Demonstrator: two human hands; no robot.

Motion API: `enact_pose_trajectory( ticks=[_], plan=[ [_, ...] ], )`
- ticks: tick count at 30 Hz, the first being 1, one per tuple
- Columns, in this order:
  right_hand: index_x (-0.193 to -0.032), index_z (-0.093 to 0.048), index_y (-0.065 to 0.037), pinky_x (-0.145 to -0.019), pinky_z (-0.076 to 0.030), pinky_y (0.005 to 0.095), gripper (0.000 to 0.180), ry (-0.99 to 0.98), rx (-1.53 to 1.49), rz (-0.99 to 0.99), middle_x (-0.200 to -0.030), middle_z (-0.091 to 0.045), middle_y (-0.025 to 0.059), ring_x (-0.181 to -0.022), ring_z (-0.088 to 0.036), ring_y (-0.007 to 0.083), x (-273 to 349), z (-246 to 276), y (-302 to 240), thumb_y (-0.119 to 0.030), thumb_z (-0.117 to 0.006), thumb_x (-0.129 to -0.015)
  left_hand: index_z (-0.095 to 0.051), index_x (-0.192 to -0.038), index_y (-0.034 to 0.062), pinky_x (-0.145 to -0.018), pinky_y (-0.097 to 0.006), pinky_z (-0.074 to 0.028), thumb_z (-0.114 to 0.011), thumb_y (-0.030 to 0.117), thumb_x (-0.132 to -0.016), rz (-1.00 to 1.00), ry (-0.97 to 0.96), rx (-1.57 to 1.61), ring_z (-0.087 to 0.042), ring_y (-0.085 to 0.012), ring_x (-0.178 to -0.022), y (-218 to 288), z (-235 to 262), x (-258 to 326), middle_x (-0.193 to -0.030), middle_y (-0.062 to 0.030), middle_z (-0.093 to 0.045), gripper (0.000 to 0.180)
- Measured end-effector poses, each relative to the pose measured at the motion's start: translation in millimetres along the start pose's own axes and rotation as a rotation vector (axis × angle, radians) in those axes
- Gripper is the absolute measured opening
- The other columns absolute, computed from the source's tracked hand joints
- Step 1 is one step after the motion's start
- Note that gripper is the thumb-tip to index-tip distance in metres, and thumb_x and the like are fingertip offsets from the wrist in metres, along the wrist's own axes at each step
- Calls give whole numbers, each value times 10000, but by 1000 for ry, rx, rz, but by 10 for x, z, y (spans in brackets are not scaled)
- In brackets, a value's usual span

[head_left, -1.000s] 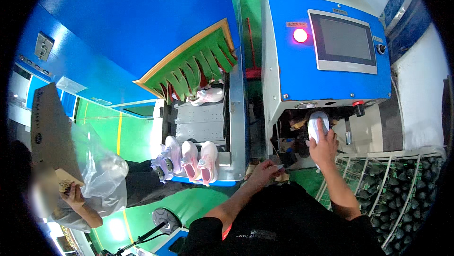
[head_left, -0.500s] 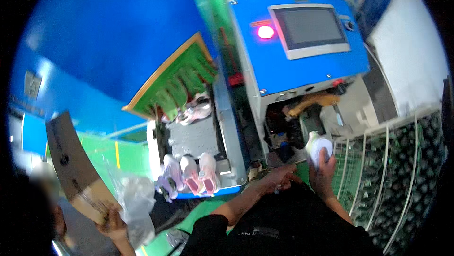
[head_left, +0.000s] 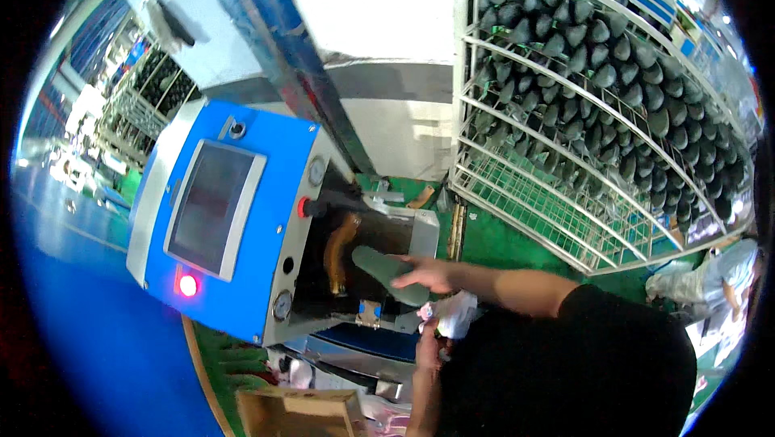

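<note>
My right hand [head_left: 424, 275] reaches in from the right, its fingers closed around a grey-green shoe last [head_left: 378, 266] at the front opening of the blue machine [head_left: 266, 219]. A curved yellow-brown part [head_left: 337, 255] sits behind the last, inside the opening. Below, close to my body, my left hand [head_left: 429, 346] grips a white and pink shoe [head_left: 458, 313]. The shoe is blurred and my black sleeve partly covers it. The last and the shoe are apart.
A white wire rack [head_left: 557, 227] with many dark shoe lasts stands at the right. The machine carries a screen [head_left: 214, 207], a glowing red light [head_left: 188, 285] and a red button [head_left: 303, 207]. An open cardboard box [head_left: 303, 414] lies at the lower edge.
My view has swung right, bringing the rack into full sight. The white shoe has passed from my right hand to my left, and my right hand now holds the last.
</note>
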State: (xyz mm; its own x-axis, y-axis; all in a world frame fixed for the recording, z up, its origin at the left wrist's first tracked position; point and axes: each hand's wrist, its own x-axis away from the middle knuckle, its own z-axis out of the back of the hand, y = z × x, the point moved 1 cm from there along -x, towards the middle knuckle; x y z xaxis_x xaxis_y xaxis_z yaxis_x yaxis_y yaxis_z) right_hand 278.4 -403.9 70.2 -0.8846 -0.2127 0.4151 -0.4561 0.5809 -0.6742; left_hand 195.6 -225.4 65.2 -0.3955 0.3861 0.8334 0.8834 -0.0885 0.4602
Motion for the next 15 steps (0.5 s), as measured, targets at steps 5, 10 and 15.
enact_pose_trajectory(
  ticks=[5,10,15],
  plan=[
    [-1577,-340,-161,-941,-514,354,800,-22,69,72,-1279,-620,75,-1098,-617,188,198,-155,-62,-103,-744,-889,-621,-1034,69,-415,-288,-359,-565,523,-929,4,54,25,-538,-164,-499,50,309,136,-703,-47,-616,469],
    [-1393,-586,-62,-857,-559,341,524,163,-13,-62,-1128,-706,73,-949,-677,194,971,1042,-244,-302,-692,-940,-609,-1208,66,-514,-342,-466,-530,612,-927,-56,233,-44,-631,-230,-667,107,107,224,-903,-80,-686,619],
    [-1229,-637,-52,-608,-585,367,445,394,-481,27,-1077,-711,151,-825,-716,205,1411,2979,244,-424,-592,-989,-608,-1248,76,-620,-346,-518,-559,561,-946,-171,263,167,-673,-223,-877,66,-431,-97,-1093,-74,-696,573]
  ],
)
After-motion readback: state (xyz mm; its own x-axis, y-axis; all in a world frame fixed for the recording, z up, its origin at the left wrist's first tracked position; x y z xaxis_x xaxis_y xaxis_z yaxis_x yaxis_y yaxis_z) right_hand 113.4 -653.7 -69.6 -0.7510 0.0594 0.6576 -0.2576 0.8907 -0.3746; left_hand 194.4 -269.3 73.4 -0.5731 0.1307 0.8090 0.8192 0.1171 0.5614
